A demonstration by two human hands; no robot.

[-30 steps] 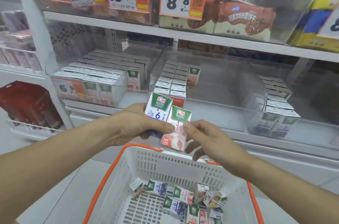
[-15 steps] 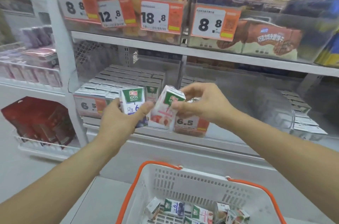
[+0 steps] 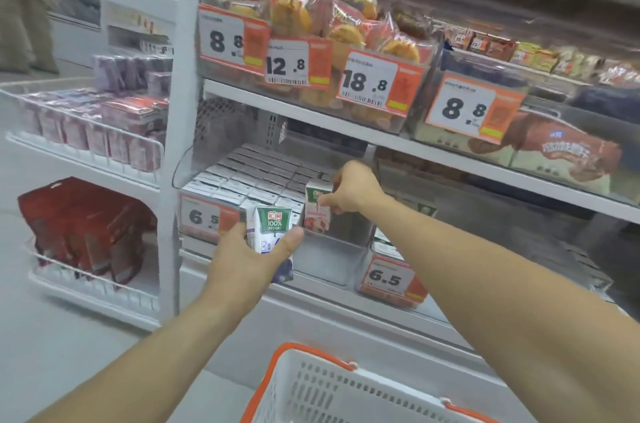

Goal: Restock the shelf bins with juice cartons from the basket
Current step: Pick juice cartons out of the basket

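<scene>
Holding one carton in each hand, the person is at the step of placing, so the good way is to finish one carton before the other moves. At the left, the left hand (image 3: 254, 258) has its thumb and fingers clamped round the blue carton (image 3: 272, 232), in front of the front wall of the left bin (image 3: 207, 215), beside the 6.5 price tag (image 3: 204, 218). This carton stands upright, its long axis is vertical, the green top is up and the printed face looks to the camera. I judge it should wait there, kept upright, until the other hand is free. Further right, the right hand (image 3: 348, 192) pinches the pink carton (image 3: 317, 206) at its upper part, fingers closed on it, above the front right corner of the left bin, where a gap shows beside the packed rows. The pink carton is almost upright, a little tilted, top up, its face also to the camera. It should go straight down into the gap, with the face forward like its neighbours, and be released only when its bottom rests. Below, near the lower edge, the rim of the basket (image 3: 311, 384) is seen, its contents are out of view
</scene>
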